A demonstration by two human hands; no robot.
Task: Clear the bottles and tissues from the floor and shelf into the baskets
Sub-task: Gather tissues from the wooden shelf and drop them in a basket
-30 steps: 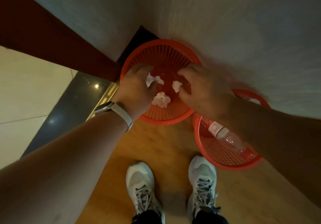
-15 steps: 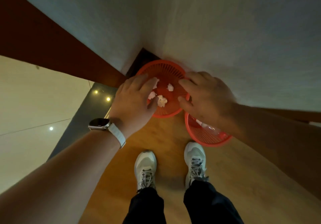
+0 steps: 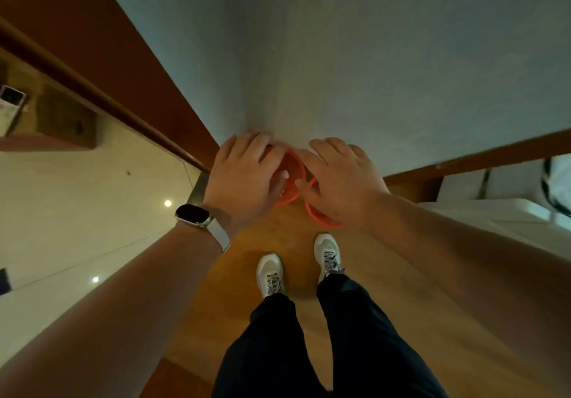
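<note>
Two baskets sit on the floor (image 3: 278,243) at the foot of the wall (image 3: 370,57), the left basket (image 3: 292,178) touching the right basket (image 3: 312,209), which lies nearer the shoes. The left hand (image 3: 244,178) and right hand (image 3: 343,181) hover above them, side by side and apart. The left shoe (image 3: 270,272) and right shoe (image 3: 328,251) stand behind the baskets.

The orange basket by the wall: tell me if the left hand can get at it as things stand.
Probably yes. The left hand is open and empty, right over the orange basket, and nothing sits between them. The right hand hovers beside it, not across it. How far down the basket sits can't be judged.
</note>
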